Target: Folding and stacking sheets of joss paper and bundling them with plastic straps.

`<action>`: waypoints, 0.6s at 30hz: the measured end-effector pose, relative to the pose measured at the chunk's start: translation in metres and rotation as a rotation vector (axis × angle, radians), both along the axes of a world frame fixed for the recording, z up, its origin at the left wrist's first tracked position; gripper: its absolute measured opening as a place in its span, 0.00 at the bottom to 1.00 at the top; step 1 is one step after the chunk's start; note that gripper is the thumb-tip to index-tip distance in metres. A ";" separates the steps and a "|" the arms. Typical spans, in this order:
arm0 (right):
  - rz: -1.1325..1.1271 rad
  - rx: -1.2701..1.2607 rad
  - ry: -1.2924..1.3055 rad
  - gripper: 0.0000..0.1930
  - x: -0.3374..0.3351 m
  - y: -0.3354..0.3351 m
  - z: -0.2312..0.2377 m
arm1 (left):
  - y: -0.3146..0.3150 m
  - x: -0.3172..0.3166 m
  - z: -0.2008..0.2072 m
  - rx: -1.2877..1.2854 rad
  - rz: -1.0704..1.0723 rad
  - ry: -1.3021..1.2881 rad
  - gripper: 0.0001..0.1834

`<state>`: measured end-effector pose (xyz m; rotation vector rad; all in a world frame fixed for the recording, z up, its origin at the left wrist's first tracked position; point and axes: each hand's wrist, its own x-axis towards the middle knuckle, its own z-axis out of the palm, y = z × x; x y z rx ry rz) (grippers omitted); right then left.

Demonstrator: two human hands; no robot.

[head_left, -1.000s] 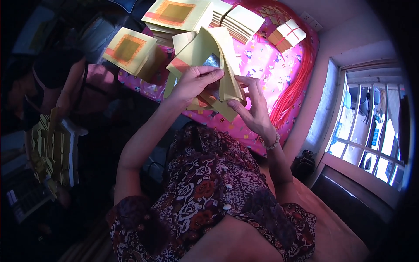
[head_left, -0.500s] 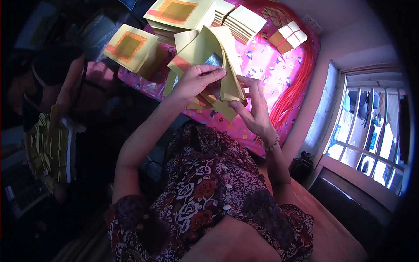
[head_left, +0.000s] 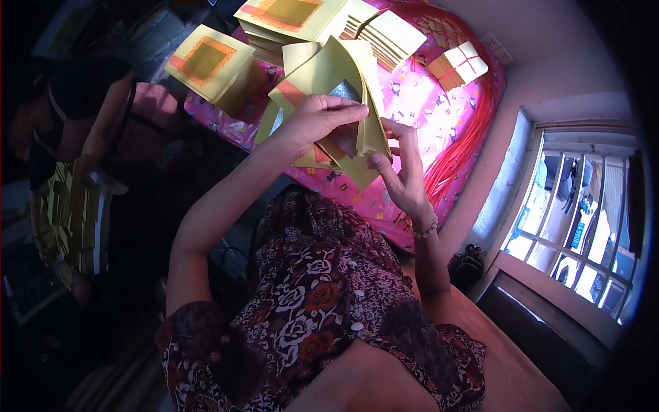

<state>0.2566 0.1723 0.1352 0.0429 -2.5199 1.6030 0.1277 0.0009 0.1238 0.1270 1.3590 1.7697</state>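
Note:
My left hand (head_left: pixel 322 122) pinches the curled edge of some yellow joss paper sheets (head_left: pixel 334 65) between thumb and fingers. The sheets bend upright, and silver foil patches show on the paper beneath. At the lower right corner of the same sheets, my right hand (head_left: pixel 406 173) grips with the thumb in front and the fingers partly hidden behind. More joss paper (head_left: pixel 360 172) lies spread under both hands, on a table with a pink patterned cover (head_left: pixel 391 211).
Stacks of joss paper with orange-bordered gold squares (head_left: pixel 208 60) stand at the far left. Beyond are pale bundles (head_left: pixel 391 38), one bundle tied with red string (head_left: pixel 467 63), and long red strands (head_left: pixel 473 134). At left, another person (head_left: pixel 103 103) is near folded yellow paper (head_left: pixel 68 213). A barred window (head_left: pixel 573 213) is at right.
My left hand has shifted slightly right along with the sheet edge. The right hand keeps its hold on the corner, and the view has moved a little.

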 end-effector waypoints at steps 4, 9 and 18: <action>-0.011 -0.035 -0.011 0.25 0.001 0.000 -0.004 | 0.001 0.000 0.004 -0.042 -0.036 0.009 0.18; -0.023 -0.041 0.000 0.26 0.001 0.000 -0.007 | 0.002 0.001 0.004 -0.053 -0.033 0.024 0.19; -0.019 -0.028 0.017 0.25 -0.001 0.001 -0.007 | 0.003 0.000 -0.001 -0.005 0.018 0.033 0.19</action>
